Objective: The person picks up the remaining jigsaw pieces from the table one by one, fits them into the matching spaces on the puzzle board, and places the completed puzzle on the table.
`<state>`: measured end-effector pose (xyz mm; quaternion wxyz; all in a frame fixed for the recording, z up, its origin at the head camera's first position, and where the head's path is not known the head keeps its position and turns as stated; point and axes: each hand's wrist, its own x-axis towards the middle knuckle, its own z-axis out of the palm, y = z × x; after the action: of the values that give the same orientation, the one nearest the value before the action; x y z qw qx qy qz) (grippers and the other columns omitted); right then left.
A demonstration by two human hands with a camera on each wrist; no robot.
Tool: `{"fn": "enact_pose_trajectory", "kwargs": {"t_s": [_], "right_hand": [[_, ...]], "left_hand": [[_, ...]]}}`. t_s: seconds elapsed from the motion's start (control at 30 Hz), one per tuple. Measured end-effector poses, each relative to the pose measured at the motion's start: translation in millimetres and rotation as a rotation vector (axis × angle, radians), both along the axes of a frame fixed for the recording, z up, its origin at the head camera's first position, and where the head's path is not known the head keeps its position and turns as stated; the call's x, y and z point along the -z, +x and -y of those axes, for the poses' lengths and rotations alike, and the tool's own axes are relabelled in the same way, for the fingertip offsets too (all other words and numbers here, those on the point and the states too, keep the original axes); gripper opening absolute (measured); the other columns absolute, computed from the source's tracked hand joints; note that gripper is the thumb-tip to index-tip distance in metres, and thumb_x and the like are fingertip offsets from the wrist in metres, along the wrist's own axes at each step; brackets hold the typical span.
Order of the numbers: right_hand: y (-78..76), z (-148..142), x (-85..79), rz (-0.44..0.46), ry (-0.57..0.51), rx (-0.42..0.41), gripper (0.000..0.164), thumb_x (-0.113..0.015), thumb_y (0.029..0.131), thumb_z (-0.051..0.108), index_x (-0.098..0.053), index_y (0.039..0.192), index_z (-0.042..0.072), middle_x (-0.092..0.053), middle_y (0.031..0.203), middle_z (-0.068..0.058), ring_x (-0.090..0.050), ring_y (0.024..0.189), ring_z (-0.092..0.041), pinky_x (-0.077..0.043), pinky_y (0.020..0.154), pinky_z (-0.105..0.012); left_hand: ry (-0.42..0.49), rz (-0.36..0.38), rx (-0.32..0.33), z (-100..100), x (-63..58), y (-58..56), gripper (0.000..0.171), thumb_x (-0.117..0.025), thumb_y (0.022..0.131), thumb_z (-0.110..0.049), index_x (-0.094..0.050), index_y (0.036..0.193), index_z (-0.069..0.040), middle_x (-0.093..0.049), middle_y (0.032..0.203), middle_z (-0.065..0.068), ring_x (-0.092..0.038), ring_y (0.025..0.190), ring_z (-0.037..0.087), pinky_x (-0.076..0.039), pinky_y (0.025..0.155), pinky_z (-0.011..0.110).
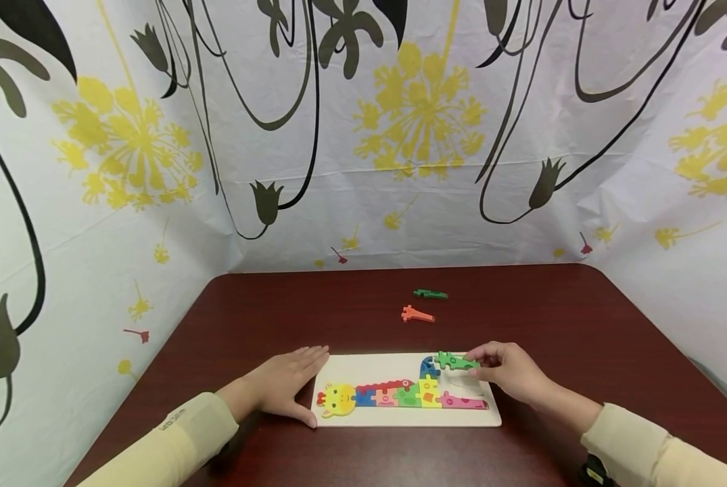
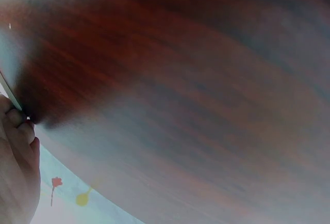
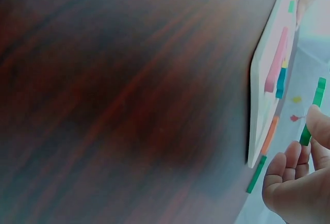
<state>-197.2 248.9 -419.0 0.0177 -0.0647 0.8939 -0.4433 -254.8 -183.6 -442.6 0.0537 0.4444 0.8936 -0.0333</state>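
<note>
My left hand (image 1: 287, 382) rests at the left edge of the white puzzle board (image 1: 369, 416), fingers extended by its far corner and thumb by its near corner. Over the board's right part, my right hand (image 1: 509, 368) pinches a green puzzle piece (image 1: 454, 361) between thumb and fingers. The right wrist view shows this green piece (image 3: 319, 92) held above the board. Joined pieces lie on the board: a yellow giraffe head (image 1: 339, 400), a row of coloured body pieces, a pink leg piece (image 1: 463, 402) and a blue piece (image 1: 427, 367) close to the green one.
Beyond the board, an orange puzzle piece (image 1: 418, 314) and another green puzzle piece (image 1: 431, 294) lie on the dark red-brown table (image 1: 314, 311). A white cloth (image 1: 351, 223) with yellow and grey flowers hangs behind and beside the table.
</note>
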Motion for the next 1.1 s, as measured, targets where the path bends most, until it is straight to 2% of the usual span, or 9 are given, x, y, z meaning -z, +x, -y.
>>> {"fn": "enact_pose_trajectory", "kwargs": {"t_s": [0.3, 0.7, 1.1], "right_hand": [[4.8, 1.9, 5.1, 0.052, -0.002, -0.014, 0.016, -0.077, 0.083, 0.010, -0.074, 0.098, 0.006, -0.056, 0.078, -0.004, -0.048, 0.077, -0.020, -0.040, 0.057, -0.026], [5.9, 1.9, 12.2, 0.077, -0.002, -0.040, 0.018, -0.080, 0.081, 0.013, -0.074, 0.097, 0.007, -0.054, 0.075, -0.003, -0.047, 0.073, -0.020, -0.037, 0.057, -0.026], [6.9, 4.1, 15.3, 0.057, 0.025, -0.058, 0.016, -0.080, 0.079, 0.009, -0.074, 0.094, 0.008, -0.055, 0.076, -0.002, -0.046, 0.072, -0.020, -0.036, 0.057, -0.026]], "left_hand": [[0.002, 0.000, 0.000, -0.2, -0.4, 0.5, 0.119, -0.037, 0.074, -0.089, -0.020, 0.155, -0.004, -0.019, 0.160, 0.009, -0.018, 0.146, 0.022, -0.020, 0.116, 0.038], [-0.011, 0.001, -0.005, -0.4, -0.2, -1.2, 0.120, -0.036, 0.073, -0.090, -0.018, 0.155, -0.005, -0.018, 0.160, 0.009, -0.017, 0.146, 0.021, -0.020, 0.116, 0.037], [-0.013, 0.004, -0.006, 0.0, -0.7, -0.4, 0.120, -0.036, 0.073, -0.090, -0.018, 0.155, -0.005, -0.018, 0.160, 0.009, -0.016, 0.146, 0.020, -0.019, 0.116, 0.037]]}}
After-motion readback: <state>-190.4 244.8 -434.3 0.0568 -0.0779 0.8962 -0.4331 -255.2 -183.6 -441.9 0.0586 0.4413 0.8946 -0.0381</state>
